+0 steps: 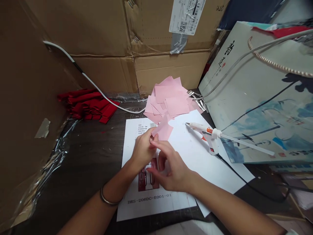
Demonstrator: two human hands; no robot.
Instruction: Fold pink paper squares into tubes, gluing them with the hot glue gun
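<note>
My left hand [144, 147] is closed on a pink square [163, 129], thin like paper or cloth, which stands up bent from the fingers. Just to its right, my right hand [174, 166] has its thumb and fingers apart in a loose curve, and one fingertip reaches the lower edge of the square by the left hand. Both hands are above a white printed sheet [137, 209] with a dark red picture on it. Behind them lies a loose pile of pink squares [168, 94]. To the right, a white glue gun [204, 130] with an orange trigger rests on white paper.
A stack of folded red strips [91, 104] lies at the left. Shiny metal pieces [200, 101] sit beside the pile. Cardboard walls [97, 29] enclose the back and left; a painted paper bag [256, 107] stands right. A white cable [97, 86] and the glue gun's black cord [242, 178] cross the space.
</note>
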